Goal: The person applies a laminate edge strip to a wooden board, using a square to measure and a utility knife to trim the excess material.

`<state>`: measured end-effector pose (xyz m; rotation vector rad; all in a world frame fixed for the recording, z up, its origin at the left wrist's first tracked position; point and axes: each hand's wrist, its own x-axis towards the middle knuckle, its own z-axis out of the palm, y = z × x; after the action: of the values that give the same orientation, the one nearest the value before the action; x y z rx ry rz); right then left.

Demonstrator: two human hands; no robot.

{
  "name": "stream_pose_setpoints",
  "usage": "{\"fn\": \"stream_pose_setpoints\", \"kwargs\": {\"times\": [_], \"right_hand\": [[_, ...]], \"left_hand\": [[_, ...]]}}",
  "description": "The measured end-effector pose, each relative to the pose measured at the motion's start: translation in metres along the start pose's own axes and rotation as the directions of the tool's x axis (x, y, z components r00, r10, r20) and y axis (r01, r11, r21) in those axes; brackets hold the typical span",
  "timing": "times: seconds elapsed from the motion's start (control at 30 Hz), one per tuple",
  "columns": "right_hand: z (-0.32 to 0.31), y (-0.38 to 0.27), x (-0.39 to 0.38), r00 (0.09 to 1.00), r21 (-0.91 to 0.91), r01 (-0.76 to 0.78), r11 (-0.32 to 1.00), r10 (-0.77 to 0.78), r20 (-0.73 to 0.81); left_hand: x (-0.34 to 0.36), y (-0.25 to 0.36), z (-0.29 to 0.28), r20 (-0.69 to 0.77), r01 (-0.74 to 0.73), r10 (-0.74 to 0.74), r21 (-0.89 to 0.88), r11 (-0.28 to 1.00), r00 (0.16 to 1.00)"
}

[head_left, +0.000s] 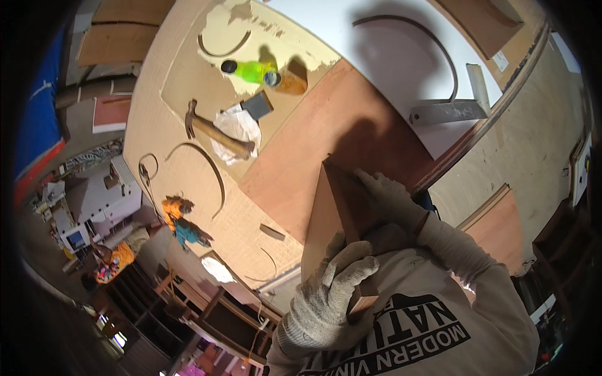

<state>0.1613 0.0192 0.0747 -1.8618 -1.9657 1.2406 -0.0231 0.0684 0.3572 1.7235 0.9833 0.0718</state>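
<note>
A brown wooden board (326, 216) stands tilted in front of my body, one face lit and the other in shadow. My gloved left hand (335, 285) is closed round its near end, with the fingers curled over the edge. On the shadowed side, my gloved right hand (390, 197) lies against the board near its far corner and steadies it; part of that hand is in shade. Under the board's far corner is a reddish-brown sheet (307, 135) on the worktable. Past it lie a claw hammer (219, 130), a white crumpled cloth (237, 141) and a dark block (257, 105).
A green bottle (251, 71) and an amber bottle (290, 81) lie farther back. A metal square (448, 111) and a curved strip (433, 41) rest on a white panel (376, 69). Orange-and-teal-handled tools (179, 219) lie at the left edge. Another person (116, 260) is beyond.
</note>
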Motion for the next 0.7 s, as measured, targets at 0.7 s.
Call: {"fn": "stream_pose_setpoints", "kwargs": {"times": [0.7], "right_hand": [[-0.046, -0.036, 0.026, 0.983, -0.073, 0.068, 0.995, -0.054, 0.173]], "left_hand": [[0.068, -0.039, -0.009, 0.021, -0.464, 0.513, -0.396, 0.792, 0.858]]}}
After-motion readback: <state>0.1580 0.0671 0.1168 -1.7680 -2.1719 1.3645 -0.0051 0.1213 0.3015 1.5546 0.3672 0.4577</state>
